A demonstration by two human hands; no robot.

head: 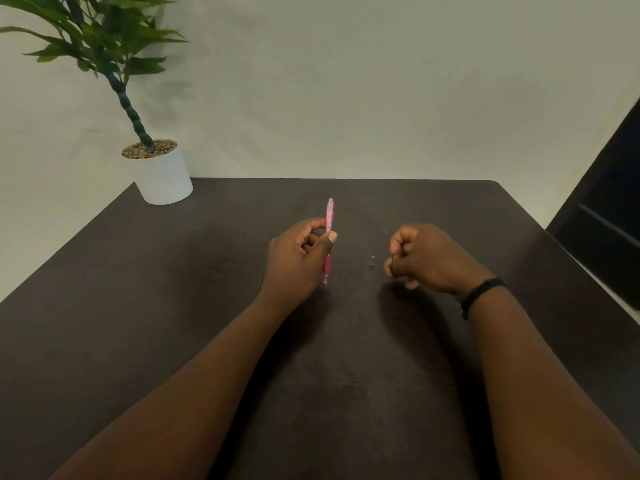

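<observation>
A pink pen stands nearly upright over the middle of the dark table. My left hand pinches it between thumb and fingertips, its lower tip close to the tabletop. My right hand hovers to the right with fingers curled, pinching something thin and small that is too tiny to name. A small clear part lies on the table between the two hands.
A white pot with a green plant stands at the table's far left corner. A dark door or panel rises past the right edge. A black band circles my right wrist. A pale wall lies behind.
</observation>
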